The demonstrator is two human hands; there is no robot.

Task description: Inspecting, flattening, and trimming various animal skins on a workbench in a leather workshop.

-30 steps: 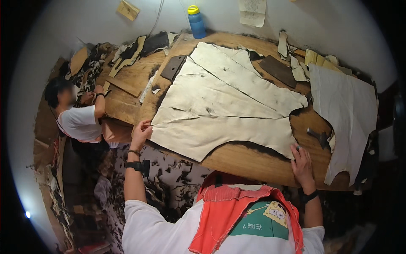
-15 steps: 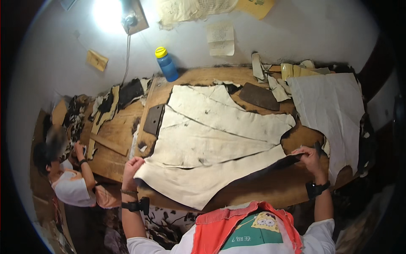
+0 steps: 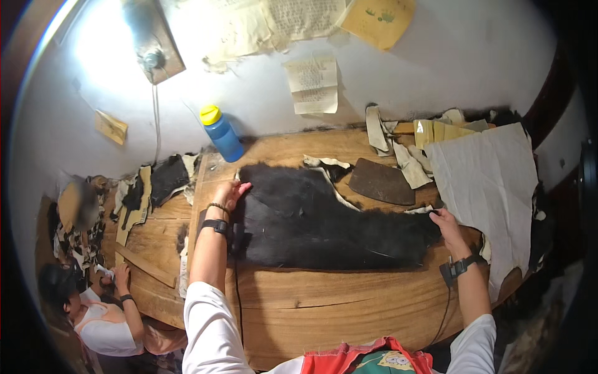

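A black fur pelt point(image 3: 299, 218) lies fur side up across the wooden table before me. Cream skin shows along parts of its far edge. At the pelt's far left corner, my left hand point(image 3: 229, 194) has its fingers closed on the edge. My right hand point(image 3: 446, 225) pinches the pelt's right end between thumb and fingers. Just past the pelt lies a dark brown flat slab point(image 3: 382, 182). Close to my right hand hangs a large pale sheet point(image 3: 483, 181) over the table's right side.
A blue bottle with a yellow lid point(image 3: 222, 134) stands by the wall. Hide scraps point(image 3: 168, 181) lie along the back left, more scraps point(image 3: 411, 165) at the back right. At the left, a co-worker point(image 3: 99, 311) works beside a wooden strip point(image 3: 146, 265). A bright lamp shines above.
The piece, cream side up with its near edge lifted, now shows black fur on top. My left hand has moved away from me to its far left corner; my right hand stays at the right end.
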